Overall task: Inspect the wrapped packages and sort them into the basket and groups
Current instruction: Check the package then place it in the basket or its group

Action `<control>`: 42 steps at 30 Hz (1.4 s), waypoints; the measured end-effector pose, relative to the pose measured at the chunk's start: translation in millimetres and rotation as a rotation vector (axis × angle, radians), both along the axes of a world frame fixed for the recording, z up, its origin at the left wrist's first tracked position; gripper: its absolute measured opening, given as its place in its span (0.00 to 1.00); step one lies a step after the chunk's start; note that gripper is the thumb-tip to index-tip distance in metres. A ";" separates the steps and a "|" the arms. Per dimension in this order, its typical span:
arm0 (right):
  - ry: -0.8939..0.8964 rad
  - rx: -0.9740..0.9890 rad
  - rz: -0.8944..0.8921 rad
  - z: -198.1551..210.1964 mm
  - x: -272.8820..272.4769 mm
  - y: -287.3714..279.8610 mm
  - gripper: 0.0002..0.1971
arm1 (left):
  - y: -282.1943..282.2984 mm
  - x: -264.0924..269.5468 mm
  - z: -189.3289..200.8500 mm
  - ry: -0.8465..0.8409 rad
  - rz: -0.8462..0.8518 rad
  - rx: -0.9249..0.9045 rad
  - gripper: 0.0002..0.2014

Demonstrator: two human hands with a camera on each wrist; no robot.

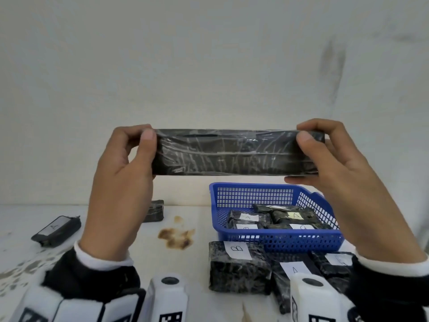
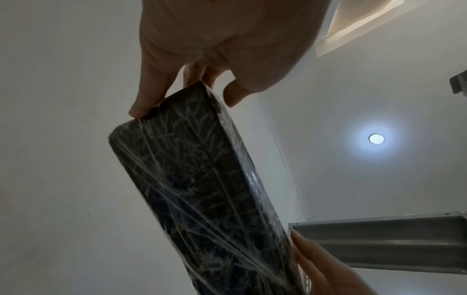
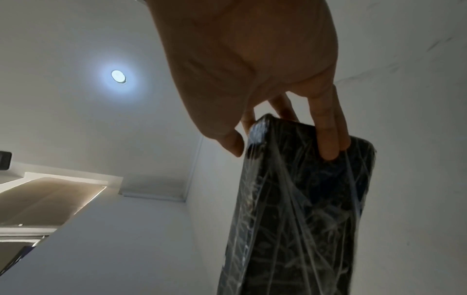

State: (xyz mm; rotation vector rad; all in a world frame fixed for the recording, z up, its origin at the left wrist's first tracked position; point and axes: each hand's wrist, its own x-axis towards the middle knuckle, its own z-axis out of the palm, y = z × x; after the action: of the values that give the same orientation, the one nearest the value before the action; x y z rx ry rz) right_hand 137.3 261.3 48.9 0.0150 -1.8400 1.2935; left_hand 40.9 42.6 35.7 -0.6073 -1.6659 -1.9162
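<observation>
the long black wrapped package shows no label on the side facing the head camera. it hangs level above the blue basket, each end pinched in a grip: left hand and right hand. in the basket, packages read "a". just in front of the basket, on the bench, one package reads "b", another beside it "a".
</observation>
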 end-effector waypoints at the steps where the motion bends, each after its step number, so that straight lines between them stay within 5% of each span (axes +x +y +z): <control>1: 0.014 0.028 -0.016 -0.1 0.7 -1.0 0.03 | 0.6 0.9 -0.4 0.009 0.006 -0.003 0.08; 8: 0.062 0.075 -0.050 3.5 8.0 -12.2 0.11 | 5.3 5.5 -2.1 -0.003 0.026 -0.035 0.10; 12: 0.064 0.095 -0.086 0.8 4.9 -11.7 0.14 | 12.2 14.9 -2.2 -0.003 0.005 -0.163 0.28; 18: -0.014 0.133 -0.061 -1.6 3.9 -15.6 0.29 | 13.0 18.2 -1.4 0.015 0.029 -0.192 0.38; 32: 0.014 0.175 -0.140 -9.4 -5.4 -26.3 0.38 | 25.9 29.7 -6.6 -0.058 0.164 -0.255 0.54; 42: 0.098 0.140 -0.187 -11.1 -7.6 -26.8 0.31 | 30.8 31.8 -7.4 -0.098 0.163 -0.217 0.43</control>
State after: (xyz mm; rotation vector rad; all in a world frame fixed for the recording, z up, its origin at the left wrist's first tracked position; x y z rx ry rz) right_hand 129.7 234.5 37.8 -0.0185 -1.7991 1.0166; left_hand 72.7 73.4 28.4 -0.4482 -1.9400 -1.6873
